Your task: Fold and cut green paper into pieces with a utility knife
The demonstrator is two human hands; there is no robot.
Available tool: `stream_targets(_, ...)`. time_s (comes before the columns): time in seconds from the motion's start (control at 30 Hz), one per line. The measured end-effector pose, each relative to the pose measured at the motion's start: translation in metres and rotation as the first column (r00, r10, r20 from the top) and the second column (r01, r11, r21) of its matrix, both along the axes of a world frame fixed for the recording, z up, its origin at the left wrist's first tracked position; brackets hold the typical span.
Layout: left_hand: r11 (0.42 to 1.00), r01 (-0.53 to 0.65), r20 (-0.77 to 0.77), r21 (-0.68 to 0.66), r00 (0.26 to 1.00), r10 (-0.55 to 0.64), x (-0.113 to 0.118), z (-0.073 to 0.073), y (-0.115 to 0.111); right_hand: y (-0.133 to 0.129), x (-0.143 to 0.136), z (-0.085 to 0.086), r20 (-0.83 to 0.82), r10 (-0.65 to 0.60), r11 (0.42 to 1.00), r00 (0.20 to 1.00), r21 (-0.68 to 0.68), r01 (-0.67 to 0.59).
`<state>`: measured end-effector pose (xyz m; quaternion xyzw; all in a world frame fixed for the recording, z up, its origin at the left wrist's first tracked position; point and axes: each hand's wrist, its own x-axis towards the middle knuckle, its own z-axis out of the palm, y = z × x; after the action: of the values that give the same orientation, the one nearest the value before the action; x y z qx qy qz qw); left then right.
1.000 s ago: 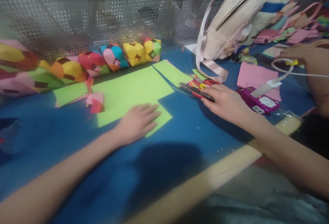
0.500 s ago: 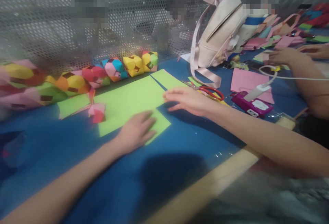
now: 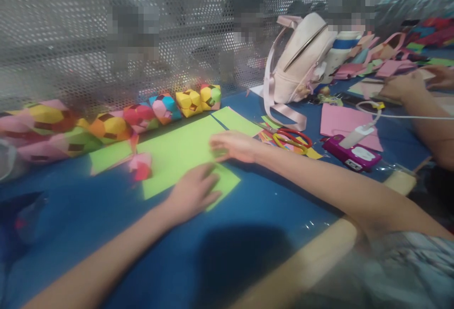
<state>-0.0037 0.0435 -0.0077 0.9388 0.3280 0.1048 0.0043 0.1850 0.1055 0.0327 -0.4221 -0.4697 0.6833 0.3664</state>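
Note:
My left hand (image 3: 194, 190) lies over the sheets of light green paper (image 3: 170, 153), its fingers spread and slightly blurred. A corner of a green piece (image 3: 229, 183) pokes out beyond its fingertips. Just above and to the right, my right hand (image 3: 234, 147) hovers at the edge of the green sheets, fingers loosely bent and apart, with nothing visible in them. The fingertips of the two hands are close together. Another green sheet (image 3: 243, 120) lies behind my right hand, split from the large one by a narrow dark gap.
Folded multicoloured paper balls (image 3: 140, 119) line the perforated metal wall. Right of my hands lie scissors (image 3: 292, 139), a purple power strip (image 3: 351, 153) and pink paper (image 3: 345, 119). A pale backpack (image 3: 301, 58) stands behind them. Another person's hands (image 3: 404, 84) work at the far right.
My right hand has moved left, over the green paper and nearer my left hand, uncovering more of the scissors. My left hand stays over the paper. The view has tilted slightly.

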Motion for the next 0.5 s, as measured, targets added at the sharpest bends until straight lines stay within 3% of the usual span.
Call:
stream_targets(0.27, 1.0, -0.01, 0.006, 0.012, 1.0, 0.01, -0.001, 0.001, 0.0, -0.006, 0.0, -0.003, 0.202, 0.048, 0.997, 0.978, 0.05, -0.059)
stream_targets(0.5, 0.999, -0.029, 0.114, -0.02, 0.993, 0.032, -0.002, 0.003, -0.002, -0.007, 0.003, -0.013, 0.408, -0.045, 0.973, 0.912, 0.225, -0.053)
